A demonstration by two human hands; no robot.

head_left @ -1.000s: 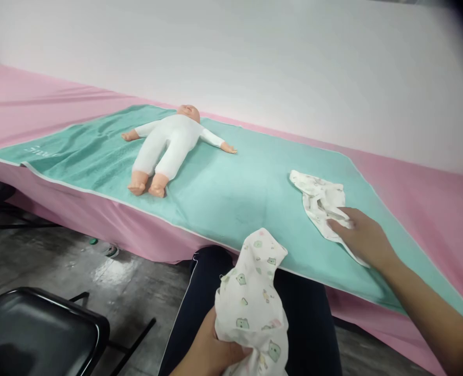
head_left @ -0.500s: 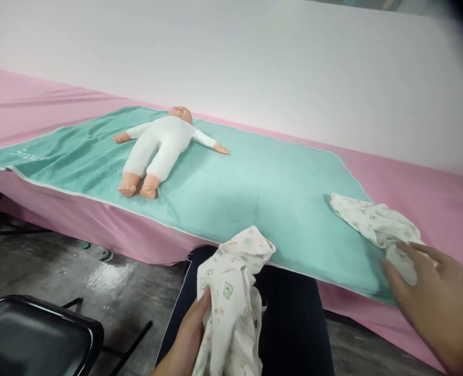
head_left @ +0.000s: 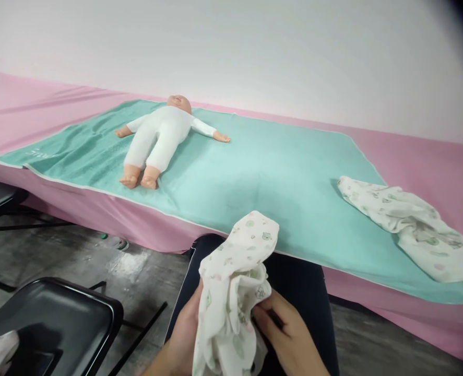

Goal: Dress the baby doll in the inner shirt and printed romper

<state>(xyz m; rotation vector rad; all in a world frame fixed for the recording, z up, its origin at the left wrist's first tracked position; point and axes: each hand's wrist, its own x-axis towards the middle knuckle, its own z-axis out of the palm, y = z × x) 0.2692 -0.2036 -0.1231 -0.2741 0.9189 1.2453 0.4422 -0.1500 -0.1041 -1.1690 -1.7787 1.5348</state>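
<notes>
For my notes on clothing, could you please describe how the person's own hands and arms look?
The left hand and right hand are bare: no glove, ring, watch or sleeve shows, though some fingers are hidden.

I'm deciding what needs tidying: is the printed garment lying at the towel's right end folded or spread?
Neither: the printed garment lies bunched, its cloth creased and twisted across the towel.
</notes>
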